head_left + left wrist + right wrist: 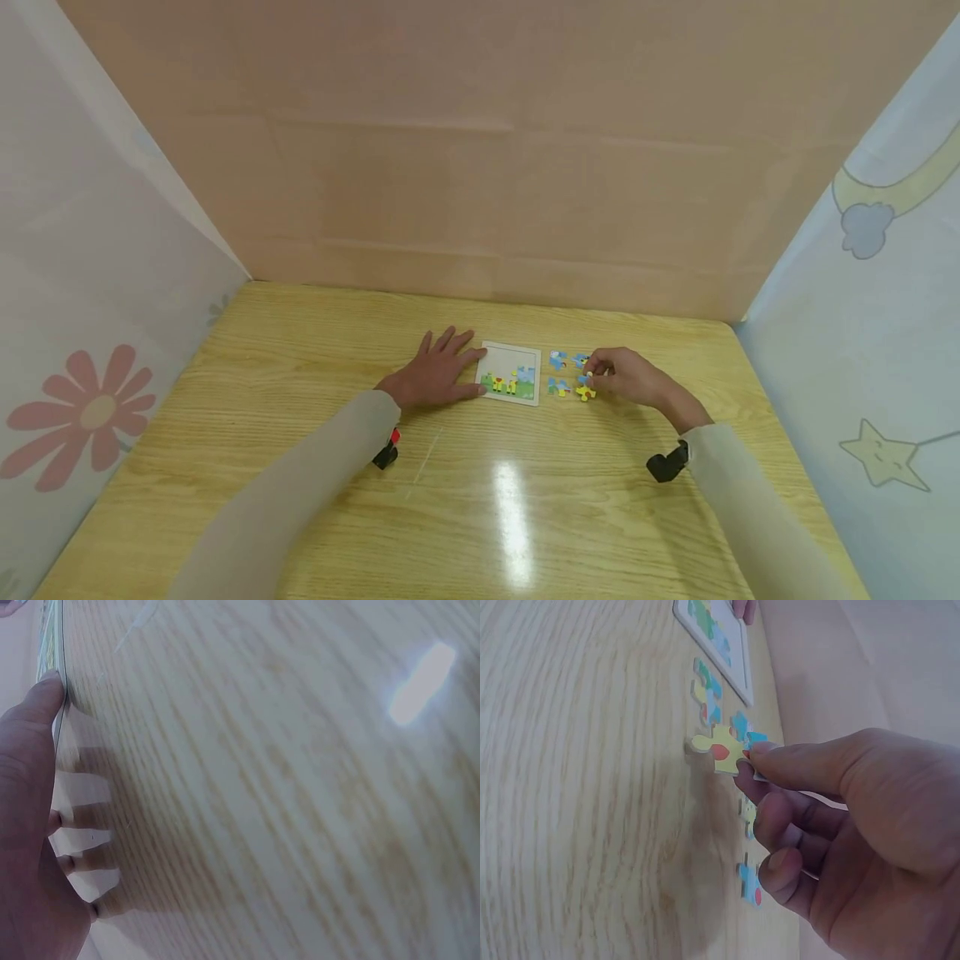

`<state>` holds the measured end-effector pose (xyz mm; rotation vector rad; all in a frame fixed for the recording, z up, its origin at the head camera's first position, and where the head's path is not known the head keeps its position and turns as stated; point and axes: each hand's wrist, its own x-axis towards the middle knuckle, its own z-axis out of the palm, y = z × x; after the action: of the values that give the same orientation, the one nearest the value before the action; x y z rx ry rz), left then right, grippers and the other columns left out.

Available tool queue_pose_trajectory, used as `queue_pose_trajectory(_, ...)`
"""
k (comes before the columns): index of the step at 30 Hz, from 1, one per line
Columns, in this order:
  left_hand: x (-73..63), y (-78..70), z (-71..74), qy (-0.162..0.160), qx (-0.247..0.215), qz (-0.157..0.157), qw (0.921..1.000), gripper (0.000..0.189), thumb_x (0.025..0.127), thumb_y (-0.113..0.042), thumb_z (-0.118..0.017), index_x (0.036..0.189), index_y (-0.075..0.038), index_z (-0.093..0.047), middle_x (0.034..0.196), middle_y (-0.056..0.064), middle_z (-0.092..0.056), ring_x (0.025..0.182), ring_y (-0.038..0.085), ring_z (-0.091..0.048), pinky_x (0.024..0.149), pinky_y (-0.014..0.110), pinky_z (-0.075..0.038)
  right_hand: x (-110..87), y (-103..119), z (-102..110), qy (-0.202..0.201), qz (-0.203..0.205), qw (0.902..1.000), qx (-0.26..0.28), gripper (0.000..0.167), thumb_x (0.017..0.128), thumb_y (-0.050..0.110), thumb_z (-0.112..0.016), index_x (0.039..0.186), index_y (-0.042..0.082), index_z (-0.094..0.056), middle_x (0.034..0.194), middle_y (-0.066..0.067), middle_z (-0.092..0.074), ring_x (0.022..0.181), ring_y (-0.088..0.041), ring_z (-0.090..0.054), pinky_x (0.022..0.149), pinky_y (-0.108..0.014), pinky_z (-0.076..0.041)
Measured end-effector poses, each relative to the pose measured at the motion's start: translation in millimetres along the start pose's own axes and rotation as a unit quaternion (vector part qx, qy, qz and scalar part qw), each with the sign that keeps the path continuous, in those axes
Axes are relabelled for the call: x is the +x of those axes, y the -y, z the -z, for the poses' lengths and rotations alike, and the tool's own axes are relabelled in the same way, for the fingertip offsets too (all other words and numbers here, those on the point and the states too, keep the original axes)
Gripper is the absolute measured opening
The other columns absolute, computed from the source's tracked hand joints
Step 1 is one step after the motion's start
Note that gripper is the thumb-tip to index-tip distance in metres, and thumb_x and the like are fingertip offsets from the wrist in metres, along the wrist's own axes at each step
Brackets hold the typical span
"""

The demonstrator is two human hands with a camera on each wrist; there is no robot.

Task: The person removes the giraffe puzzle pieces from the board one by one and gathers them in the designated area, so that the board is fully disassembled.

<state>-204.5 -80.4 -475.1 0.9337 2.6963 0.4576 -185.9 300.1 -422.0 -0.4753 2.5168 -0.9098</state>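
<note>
A square puzzle tray [504, 357] lies on the table, its lower part filled with joined pieces and its upper part bare. My left hand [438, 372] rests at the tray's left side with fingers spread, thumb and index touching the frame. In the left wrist view, the left thumb [43, 697] lies against the tray's edge. Right of the tray, my right hand [628, 379] pinches a yellow, red and blue puzzle piece [724, 750] between thumb and index finger. The right wrist view shows this piece tilted off the table, its far corner hidden by the thumb.
Loose puzzle pieces lie between tray and right hand: a blue one [557, 360], another beside the fingers [580, 360], and a blue-green one [557, 387]. The wooden table [450, 517] is bounded by a tan backdrop [480, 208] and patterned side cloths.
</note>
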Motion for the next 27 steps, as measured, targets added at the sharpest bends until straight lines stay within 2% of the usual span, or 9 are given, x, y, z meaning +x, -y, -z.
queue_pose_trajectory(6, 2.3, 4.3, -3.8, -0.003, 0.000, -0.004, 1.0000, 0.077, 0.105, -0.068, -0.050, 0.168, -0.025, -0.035, 0.181, 0.015, -0.014, 0.167, 0.048, -0.005, 0.129, 0.077, -0.005, 0.9, -6.4, -1.2, 0.005, -0.004, 0.9999, -0.011, 0.014, 0.106, 0.012, -0.065, 0.113, 0.000, -0.070, 0.099, -0.011, -0.069, 0.085, -0.019, -0.057, 0.072, -0.028, -0.048)
queue_pose_trajectory(16, 1.5, 1.6, -0.5, -0.004, 0.003, -0.004, 1.0000, 0.077, 0.105, -0.066, -0.051, 0.168, -0.025, -0.035, 0.181, 0.015, -0.015, 0.167, 0.048, -0.006, 0.129, 0.077, -0.006, 7.8, -9.8, -2.6, -0.002, -0.012, 0.9994, -0.033, 0.017, 0.106, 0.014, -0.066, 0.117, 0.003, -0.071, 0.104, -0.011, -0.070, 0.089, -0.016, -0.062, 0.077, -0.032, -0.052)
queue_pose_trajectory(27, 5.4, 5.8, -4.6, 0.000, 0.012, -0.001, 0.9999, 0.078, 0.105, -0.069, -0.049, 0.169, -0.027, -0.034, 0.181, 0.014, -0.013, 0.168, 0.047, -0.006, 0.129, 0.077, -0.007, 12.8, -11.4, -2.1, -0.003, -0.019, 0.9995, -0.025, 0.020, 0.106, 0.014, -0.064, 0.122, 0.002, -0.067, 0.112, -0.014, -0.071, 0.094, -0.020, -0.064, 0.080, -0.031, -0.052)
